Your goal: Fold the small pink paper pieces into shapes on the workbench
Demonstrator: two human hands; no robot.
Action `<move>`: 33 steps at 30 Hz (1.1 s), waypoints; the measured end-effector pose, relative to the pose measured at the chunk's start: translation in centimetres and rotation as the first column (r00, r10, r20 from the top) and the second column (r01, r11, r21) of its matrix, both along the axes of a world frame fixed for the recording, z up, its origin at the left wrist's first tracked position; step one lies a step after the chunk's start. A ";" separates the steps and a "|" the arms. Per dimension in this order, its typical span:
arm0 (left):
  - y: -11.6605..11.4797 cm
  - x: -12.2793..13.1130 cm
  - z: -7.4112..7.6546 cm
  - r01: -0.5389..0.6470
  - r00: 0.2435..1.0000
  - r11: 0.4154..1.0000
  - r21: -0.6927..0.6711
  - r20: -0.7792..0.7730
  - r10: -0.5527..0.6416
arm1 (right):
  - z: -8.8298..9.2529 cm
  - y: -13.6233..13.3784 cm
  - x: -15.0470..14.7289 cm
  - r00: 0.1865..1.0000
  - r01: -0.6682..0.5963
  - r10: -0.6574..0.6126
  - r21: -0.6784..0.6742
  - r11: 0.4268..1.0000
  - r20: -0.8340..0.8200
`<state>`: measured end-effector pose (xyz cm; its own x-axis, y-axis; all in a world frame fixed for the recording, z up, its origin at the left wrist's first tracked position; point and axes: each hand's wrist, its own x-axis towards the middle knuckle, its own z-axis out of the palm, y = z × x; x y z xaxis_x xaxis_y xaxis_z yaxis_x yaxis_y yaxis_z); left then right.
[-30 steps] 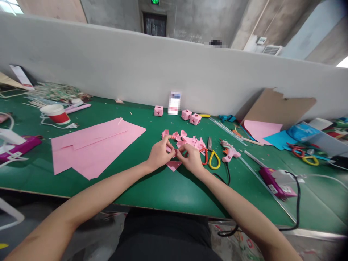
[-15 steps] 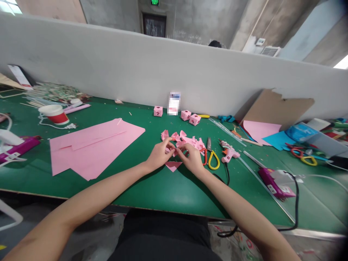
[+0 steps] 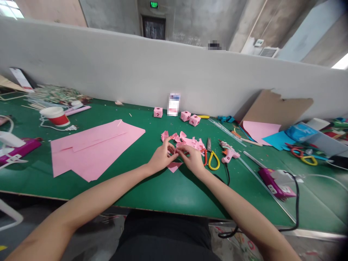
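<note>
My left hand (image 3: 162, 156) and my right hand (image 3: 192, 159) meet over the table with their fingertips pinched together. Between them is a small piece of pink paper, mostly hidden by the fingers. A flat pink paper triangle (image 3: 174, 167) lies just below the fingertips. Behind the hands is a heap of cut and folded pink paper pieces (image 3: 187, 140). Scissors with red and yellow handles (image 3: 214, 161) lie right of my right hand, and a pink glue gun (image 3: 230, 155) rests beyond them.
Large pink sheets (image 3: 95, 152) cover the left of the green table (image 3: 152, 192). Pink paper cubes (image 3: 158, 112) stand near the grey partition (image 3: 122, 69). Purple power strips (image 3: 272, 183) with cables, a red-and-white cup (image 3: 56, 116) and cardboard (image 3: 274, 108) sit towards the sides.
My left hand has shifted slightly right and its fingers have curled closer to my right fingertips, covering more of the pink paper. The right hand has hardly moved.
</note>
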<state>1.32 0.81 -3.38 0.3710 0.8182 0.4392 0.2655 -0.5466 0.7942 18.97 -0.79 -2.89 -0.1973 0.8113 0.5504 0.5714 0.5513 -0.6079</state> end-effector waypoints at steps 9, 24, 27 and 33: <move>0.1 -0.6 0.7 -0.078 0.982 0.980 0.183 -0.155 0.107 | -0.6 0.2 0.2 0.988 -0.015 0.012 0.022 1.000 0.155; -0.5 -0.1 1.1 -0.045 0.985 0.988 0.148 -0.158 0.068 | 0.5 -0.4 -0.4 0.983 0.057 -0.055 -0.008 0.998 0.173; -0.4 0.0 0.9 -0.051 0.988 0.990 0.131 -0.135 0.069 | 0.4 -0.1 -0.4 0.986 0.058 -0.056 -0.010 0.998 0.154; -0.2 -0.2 1.1 -0.107 0.986 0.982 0.153 -0.108 0.124 | 0.3 0.2 -0.2 0.990 0.087 -0.084 -0.020 0.996 0.117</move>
<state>1.12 0.63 -2.28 0.3335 0.7887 0.5165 0.4197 -0.6148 0.6678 18.73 -0.56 -2.62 -0.1877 0.8412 0.5071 0.6830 0.4828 -0.5481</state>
